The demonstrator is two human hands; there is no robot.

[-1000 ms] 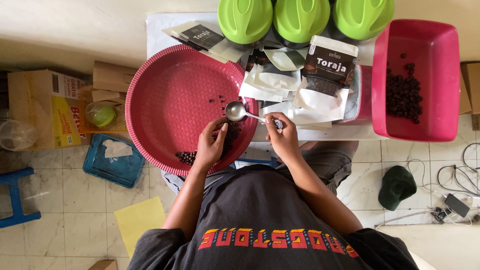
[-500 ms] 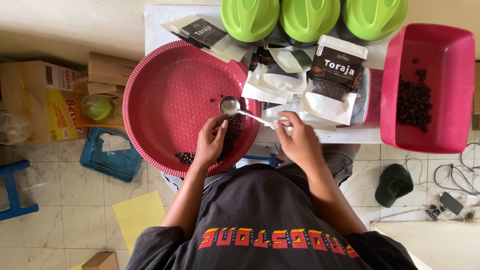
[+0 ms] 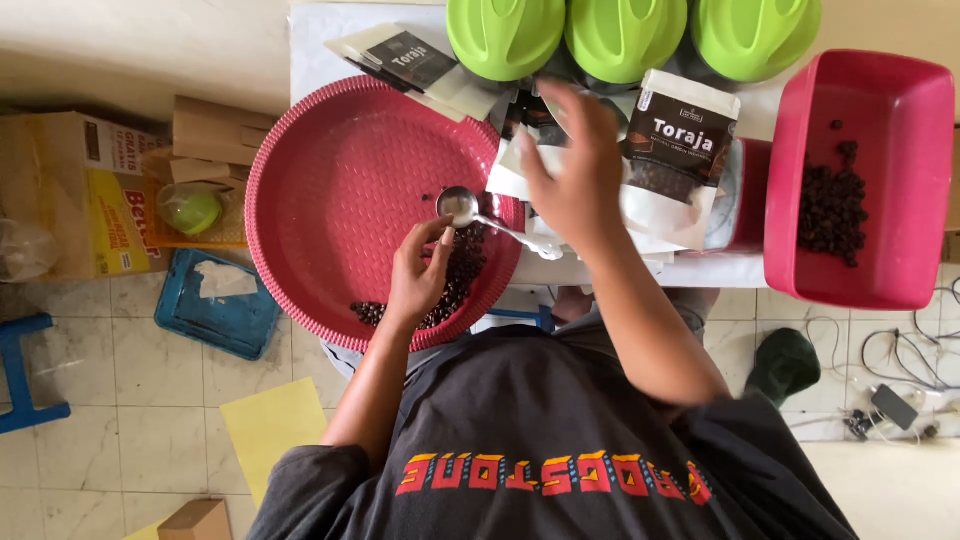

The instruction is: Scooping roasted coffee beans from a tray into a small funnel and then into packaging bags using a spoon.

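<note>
The left hand (image 3: pixel 418 275) rests in the round red tray (image 3: pixel 330 190), fingers loosely curled over the dark coffee beans (image 3: pixel 455 280), its grip closed on nothing that I can see. A metal spoon (image 3: pixel 490 220) lies across the tray's rim, released. The right hand (image 3: pixel 575 170) hovers open above the white pouches (image 3: pixel 680 150) on the worktop (image 3: pixel 320 40).

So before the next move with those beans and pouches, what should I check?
1. Spoon rests in the round pink tray, no hand on its handle: ok.
2. Left hand on the dark beans: ok.
3. Right hand open and empty, though blurred: ok.
4. Windowed pouch top open: cannot tell.
5. Pink tub sits level and holds beans: ok.
</note>
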